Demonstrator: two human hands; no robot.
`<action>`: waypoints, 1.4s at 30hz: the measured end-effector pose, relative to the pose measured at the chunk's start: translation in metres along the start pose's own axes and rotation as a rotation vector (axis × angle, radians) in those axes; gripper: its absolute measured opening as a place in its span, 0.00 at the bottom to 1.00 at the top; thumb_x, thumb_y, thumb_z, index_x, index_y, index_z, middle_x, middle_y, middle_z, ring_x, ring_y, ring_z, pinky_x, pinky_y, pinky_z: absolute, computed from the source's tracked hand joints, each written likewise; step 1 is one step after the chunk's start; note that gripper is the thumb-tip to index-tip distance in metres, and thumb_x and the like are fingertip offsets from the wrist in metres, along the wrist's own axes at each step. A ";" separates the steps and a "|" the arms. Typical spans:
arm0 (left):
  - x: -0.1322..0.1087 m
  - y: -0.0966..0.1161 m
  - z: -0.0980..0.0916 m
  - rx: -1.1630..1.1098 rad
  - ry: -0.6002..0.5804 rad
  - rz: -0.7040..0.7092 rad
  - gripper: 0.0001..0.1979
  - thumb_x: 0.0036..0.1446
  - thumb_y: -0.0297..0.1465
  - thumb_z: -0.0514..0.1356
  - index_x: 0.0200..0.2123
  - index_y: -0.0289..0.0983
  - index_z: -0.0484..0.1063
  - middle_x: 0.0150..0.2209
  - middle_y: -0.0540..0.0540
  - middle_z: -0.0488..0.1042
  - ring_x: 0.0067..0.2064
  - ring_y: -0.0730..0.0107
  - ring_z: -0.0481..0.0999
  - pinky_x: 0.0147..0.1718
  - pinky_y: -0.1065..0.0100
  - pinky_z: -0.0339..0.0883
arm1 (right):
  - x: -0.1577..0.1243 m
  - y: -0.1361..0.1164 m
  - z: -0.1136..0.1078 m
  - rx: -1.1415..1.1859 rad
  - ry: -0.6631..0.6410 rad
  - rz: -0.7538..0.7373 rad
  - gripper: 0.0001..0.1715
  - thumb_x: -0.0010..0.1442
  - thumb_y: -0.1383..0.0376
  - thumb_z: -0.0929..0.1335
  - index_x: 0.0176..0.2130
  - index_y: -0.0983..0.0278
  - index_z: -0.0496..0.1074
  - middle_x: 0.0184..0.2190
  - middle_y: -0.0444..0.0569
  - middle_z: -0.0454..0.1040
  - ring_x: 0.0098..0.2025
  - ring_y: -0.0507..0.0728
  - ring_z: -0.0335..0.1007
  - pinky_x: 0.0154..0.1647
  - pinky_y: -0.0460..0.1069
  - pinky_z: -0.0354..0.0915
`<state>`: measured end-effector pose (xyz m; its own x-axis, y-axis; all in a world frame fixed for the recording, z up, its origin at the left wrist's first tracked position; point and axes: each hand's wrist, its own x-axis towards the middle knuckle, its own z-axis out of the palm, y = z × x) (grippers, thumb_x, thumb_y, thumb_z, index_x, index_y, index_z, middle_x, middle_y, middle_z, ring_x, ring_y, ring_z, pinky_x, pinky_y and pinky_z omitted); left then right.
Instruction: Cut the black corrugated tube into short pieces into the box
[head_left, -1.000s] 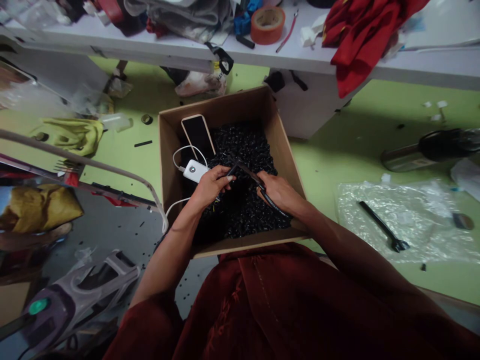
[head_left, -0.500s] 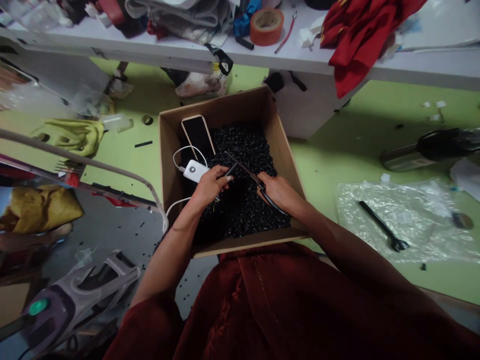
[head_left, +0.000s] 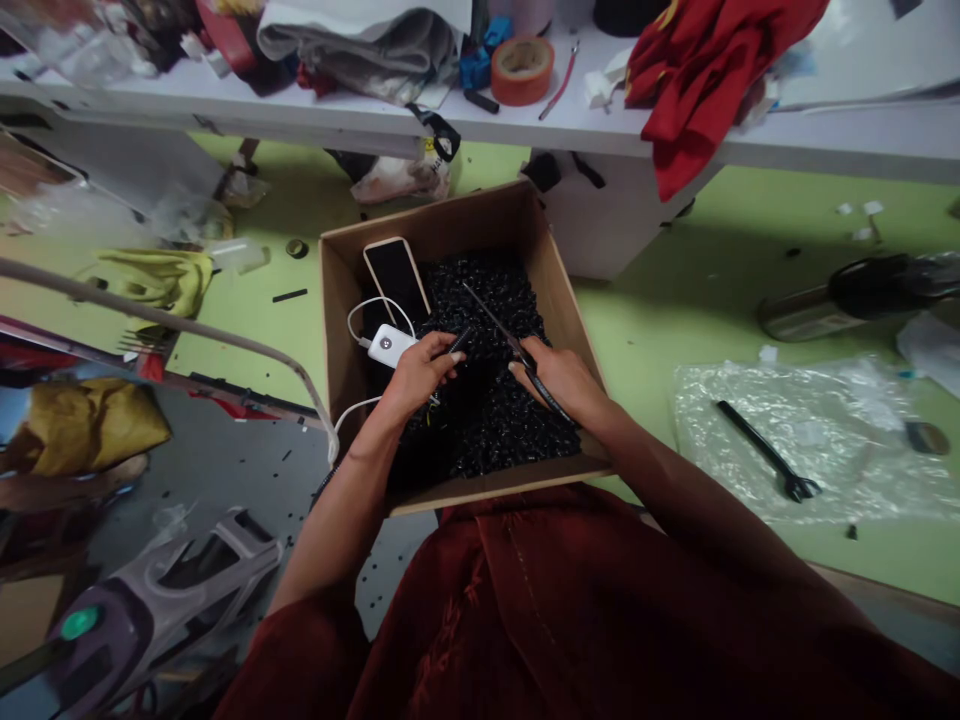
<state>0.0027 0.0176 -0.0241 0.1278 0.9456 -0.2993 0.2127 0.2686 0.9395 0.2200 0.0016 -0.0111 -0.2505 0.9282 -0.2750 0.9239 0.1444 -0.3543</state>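
Note:
My left hand [head_left: 420, 375] hangs over the box and pinches a small black plastic piece [head_left: 459, 341] between finger and thumb. My right hand [head_left: 559, 380] grips a long thin black-handled cutting tool [head_left: 501, 328], possibly scissors, with its tip pointing up and left. The two hands are apart. Below them, a cardboard box [head_left: 465, 220] is filled with a heap of small black plastic pieces [head_left: 480, 300]. Close to my left hand, a white power bank [head_left: 390, 345] lies with a white cable, beside a smartphone [head_left: 395, 280] inside the box.
A white shelf [head_left: 525, 125] at the back holds an orange tape roll and red cloth. A black wrench-like tool [head_left: 766, 450] lies on a plastic sheet at right. Black scraps dot the green floor. A curved metal rail [head_left: 225, 335] crosses the left side.
The tool in my right hand has swung more upright, its tip moving away from my left hand. The whole view has shifted slightly.

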 end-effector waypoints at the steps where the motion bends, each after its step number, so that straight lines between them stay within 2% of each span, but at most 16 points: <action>1: 0.000 0.001 0.000 -0.019 0.002 0.003 0.08 0.50 0.26 0.61 0.36 0.34 0.70 0.27 0.51 0.72 0.23 0.80 0.68 0.21 0.75 0.60 | 0.000 0.000 0.000 0.013 0.010 -0.030 0.18 0.63 0.56 0.58 0.47 0.62 0.66 0.37 0.54 0.77 0.33 0.61 0.72 0.32 0.50 0.56; 6: 0.002 0.004 -0.003 -0.096 0.039 0.004 0.08 0.50 0.25 0.60 0.36 0.33 0.69 0.26 0.52 0.70 0.23 0.80 0.69 0.21 0.75 0.62 | -0.004 -0.004 0.003 0.048 -0.023 -0.237 0.17 0.63 0.58 0.59 0.47 0.62 0.66 0.39 0.53 0.77 0.37 0.60 0.72 0.33 0.50 0.56; 9: 0.003 0.003 -0.003 -0.084 0.040 0.003 0.12 0.50 0.22 0.59 0.40 0.33 0.68 0.24 0.54 0.67 0.23 0.80 0.69 0.21 0.75 0.62 | -0.005 -0.005 0.006 0.016 -0.094 -0.275 0.16 0.62 0.58 0.60 0.46 0.61 0.67 0.40 0.53 0.77 0.35 0.60 0.71 0.31 0.50 0.54; 12: 0.004 0.002 -0.002 -0.065 0.034 -0.022 0.13 0.50 0.22 0.59 0.42 0.33 0.68 0.25 0.53 0.69 0.23 0.80 0.68 0.21 0.75 0.62 | -0.002 -0.003 0.006 -0.003 -0.095 -0.223 0.17 0.62 0.57 0.59 0.47 0.61 0.67 0.39 0.53 0.77 0.34 0.60 0.71 0.30 0.50 0.53; 16: 0.001 0.004 -0.001 -0.078 0.031 -0.034 0.12 0.49 0.24 0.61 0.39 0.33 0.69 0.27 0.51 0.71 0.24 0.80 0.69 0.22 0.75 0.62 | 0.002 0.000 0.003 0.010 -0.011 -0.018 0.19 0.62 0.56 0.59 0.47 0.62 0.67 0.34 0.53 0.77 0.31 0.61 0.71 0.30 0.51 0.53; 18: 0.000 0.005 -0.001 -0.069 0.020 -0.031 0.10 0.48 0.25 0.62 0.37 0.33 0.71 0.25 0.52 0.71 0.24 0.80 0.68 0.23 0.74 0.61 | 0.003 0.001 0.001 0.041 0.015 0.032 0.20 0.62 0.55 0.59 0.48 0.62 0.67 0.33 0.53 0.76 0.31 0.61 0.71 0.31 0.51 0.54; 24: -0.001 0.007 -0.002 -0.086 0.025 -0.026 0.09 0.48 0.26 0.62 0.36 0.33 0.71 0.25 0.52 0.70 0.24 0.79 0.68 0.23 0.74 0.61 | 0.004 0.002 0.006 0.202 0.037 -0.074 0.22 0.61 0.54 0.62 0.52 0.61 0.65 0.42 0.54 0.74 0.40 0.62 0.70 0.36 0.52 0.59; 28: -0.001 0.010 -0.003 -0.097 0.036 -0.006 0.09 0.48 0.26 0.62 0.36 0.33 0.71 0.24 0.52 0.70 0.24 0.79 0.68 0.23 0.74 0.61 | 0.004 0.002 0.009 0.235 0.039 -0.085 0.27 0.59 0.53 0.63 0.54 0.63 0.63 0.47 0.57 0.72 0.44 0.64 0.69 0.39 0.55 0.60; 33: -0.003 0.012 -0.003 -0.107 0.047 -0.001 0.09 0.49 0.27 0.62 0.37 0.34 0.71 0.26 0.51 0.72 0.25 0.79 0.69 0.24 0.74 0.61 | 0.003 0.001 0.009 0.220 0.010 -0.104 0.29 0.58 0.51 0.64 0.54 0.62 0.64 0.47 0.57 0.72 0.44 0.64 0.68 0.39 0.55 0.60; 42: -0.003 0.010 -0.002 -0.062 0.024 0.022 0.10 0.48 0.28 0.63 0.37 0.35 0.71 0.26 0.52 0.70 0.25 0.79 0.68 0.24 0.74 0.61 | 0.002 0.000 0.008 0.199 -0.042 -0.126 0.28 0.59 0.50 0.63 0.53 0.62 0.64 0.46 0.58 0.71 0.45 0.65 0.68 0.39 0.55 0.59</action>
<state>0.0025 0.0177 -0.0131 0.1080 0.9553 -0.2754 0.1492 0.2583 0.9545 0.2176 0.0005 -0.0189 -0.3763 0.8912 -0.2531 0.8104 0.1843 -0.5561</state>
